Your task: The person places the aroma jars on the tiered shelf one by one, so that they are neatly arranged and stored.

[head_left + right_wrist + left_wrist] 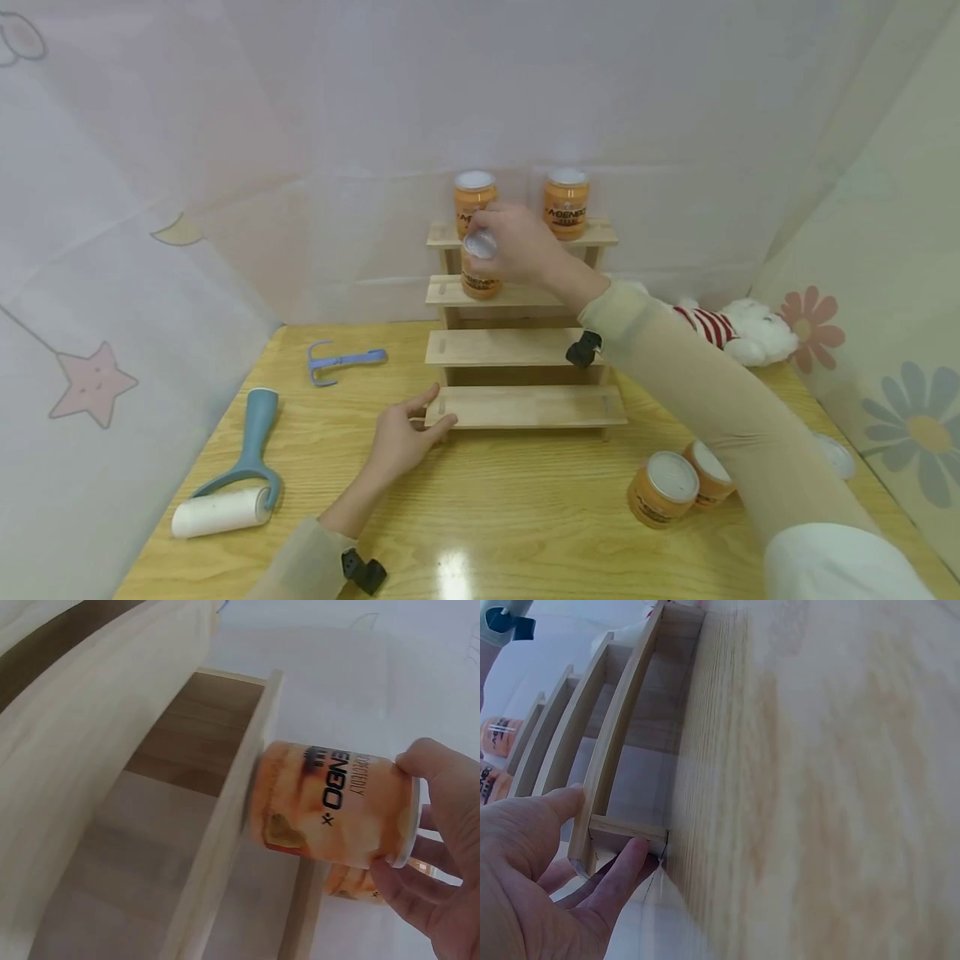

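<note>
A stepped wooden rack (525, 407) with several tiers stands at the middle of the table. My right hand (517, 243) grips an orange can (337, 806) by its pale lidded top; the can's base is right at the second tier from the top, near its left end. Two more orange cans stand on the top tier, one at the left (467, 193) partly behind the hand, one at the right (566, 204). My left hand (405, 437) holds the left end of the lowest tier, thumb on the board's edge and fingers around the side support, as the left wrist view shows.
Orange cans (663, 490) stand on the table at the front right, partly under my right forearm. A lint roller (225, 510) and a blue-purple hook-shaped item (345, 359) lie at the left. A white plush toy (753, 332) in red stripes lies behind the right arm.
</note>
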`<state>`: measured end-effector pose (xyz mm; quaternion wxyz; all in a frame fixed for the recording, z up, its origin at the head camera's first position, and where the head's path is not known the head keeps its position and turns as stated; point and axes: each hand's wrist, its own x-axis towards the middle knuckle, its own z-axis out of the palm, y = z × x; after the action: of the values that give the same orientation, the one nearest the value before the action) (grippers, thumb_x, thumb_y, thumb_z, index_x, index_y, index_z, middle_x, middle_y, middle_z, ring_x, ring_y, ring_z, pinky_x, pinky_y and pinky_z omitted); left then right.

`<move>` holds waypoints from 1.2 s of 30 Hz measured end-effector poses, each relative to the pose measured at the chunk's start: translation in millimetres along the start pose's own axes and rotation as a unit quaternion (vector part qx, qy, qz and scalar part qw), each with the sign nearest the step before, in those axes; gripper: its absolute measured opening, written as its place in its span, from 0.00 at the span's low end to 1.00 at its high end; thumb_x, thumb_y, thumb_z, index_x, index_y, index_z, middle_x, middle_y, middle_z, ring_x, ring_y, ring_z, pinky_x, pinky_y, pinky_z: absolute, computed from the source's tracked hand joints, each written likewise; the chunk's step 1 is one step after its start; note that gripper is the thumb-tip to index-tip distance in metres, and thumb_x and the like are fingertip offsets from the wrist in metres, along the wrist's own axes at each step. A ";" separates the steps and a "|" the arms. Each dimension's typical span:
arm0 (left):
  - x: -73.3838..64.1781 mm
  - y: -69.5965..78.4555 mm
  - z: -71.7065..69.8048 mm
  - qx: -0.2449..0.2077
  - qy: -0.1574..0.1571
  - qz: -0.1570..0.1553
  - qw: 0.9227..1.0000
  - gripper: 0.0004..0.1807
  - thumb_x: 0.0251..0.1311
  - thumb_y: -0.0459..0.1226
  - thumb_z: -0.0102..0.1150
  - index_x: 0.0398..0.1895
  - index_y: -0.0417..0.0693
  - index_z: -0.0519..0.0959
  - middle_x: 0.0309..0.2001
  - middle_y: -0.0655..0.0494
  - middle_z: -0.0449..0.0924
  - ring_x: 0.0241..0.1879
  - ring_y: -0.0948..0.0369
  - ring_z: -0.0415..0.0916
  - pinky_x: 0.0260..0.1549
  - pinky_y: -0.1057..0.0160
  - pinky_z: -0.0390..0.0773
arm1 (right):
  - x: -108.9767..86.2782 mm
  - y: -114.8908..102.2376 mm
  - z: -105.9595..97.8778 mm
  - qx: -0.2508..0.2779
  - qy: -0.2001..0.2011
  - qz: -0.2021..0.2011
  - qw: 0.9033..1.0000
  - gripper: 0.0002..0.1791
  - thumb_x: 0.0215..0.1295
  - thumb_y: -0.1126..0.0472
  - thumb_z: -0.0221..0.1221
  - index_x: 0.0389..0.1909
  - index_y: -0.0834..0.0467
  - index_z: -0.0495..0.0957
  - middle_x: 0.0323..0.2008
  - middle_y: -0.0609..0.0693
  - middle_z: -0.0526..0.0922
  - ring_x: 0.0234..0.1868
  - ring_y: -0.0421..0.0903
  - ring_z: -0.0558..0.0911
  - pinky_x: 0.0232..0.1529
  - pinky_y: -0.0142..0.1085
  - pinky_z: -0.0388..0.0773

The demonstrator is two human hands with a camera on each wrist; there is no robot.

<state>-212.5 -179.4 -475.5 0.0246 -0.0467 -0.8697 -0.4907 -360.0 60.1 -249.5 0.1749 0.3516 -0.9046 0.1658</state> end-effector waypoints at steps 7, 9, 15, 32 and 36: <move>-0.1 1.2 0.6 -0.002 0.000 -0.001 1.000 0.37 0.64 0.45 0.77 0.75 0.49 0.75 0.69 0.39 0.80 0.46 0.51 0.92 0.36 0.66 0.90 | -5.4 1.0 10.8 -0.012 0.025 -0.010 1.000 0.21 0.74 0.50 0.65 0.60 0.56 0.87 0.61 0.53 0.89 0.61 0.54 0.80 0.57 0.43 0.85; -0.5 0.9 0.7 0.002 -0.001 0.001 1.000 0.37 0.64 0.46 0.77 0.75 0.50 0.76 0.70 0.40 0.79 0.46 0.51 0.92 0.37 0.66 0.90 | -7.6 1.4 13.4 -0.010 0.033 -0.015 0.999 0.20 0.75 0.51 0.65 0.59 0.57 0.88 0.60 0.53 0.89 0.59 0.53 0.80 0.54 0.42 0.85; -1.5 -0.1 1.0 0.004 -0.002 0.002 1.000 0.37 0.64 0.46 0.77 0.75 0.50 0.76 0.71 0.40 0.78 0.47 0.50 0.92 0.37 0.65 0.91 | -11.9 1.9 19.3 -0.013 0.050 -0.032 0.998 0.18 0.77 0.52 0.64 0.59 0.57 0.87 0.59 0.52 0.90 0.53 0.52 0.82 0.52 0.41 0.82; 2.7 -0.3 -6.4 0.010 -0.007 -0.002 1.000 0.37 0.66 0.45 0.75 0.76 0.50 0.74 0.72 0.39 0.77 0.49 0.47 0.91 0.37 0.66 0.90 | -30.9 -0.1 -49.9 0.015 0.011 -0.020 1.000 0.25 0.77 0.50 0.61 0.67 0.59 0.82 0.57 0.58 0.90 0.42 0.56 0.88 0.53 0.49 0.85; 5.1 0.9 -10.1 0.018 -0.002 0.001 1.000 0.37 0.65 0.45 0.76 0.76 0.49 0.75 0.72 0.41 0.77 0.51 0.47 0.91 0.39 0.65 0.91 | -45.1 0.9 -80.9 0.002 0.001 -0.041 0.999 0.20 0.75 0.54 0.63 0.61 0.60 0.85 0.43 0.56 0.90 0.31 0.52 0.82 0.41 0.44 0.81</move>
<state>-217.5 -187.2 -469.0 0.0240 -0.0485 -0.8785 -0.4746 -313.2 121.0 -197.7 0.1821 0.3882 -0.8889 0.1609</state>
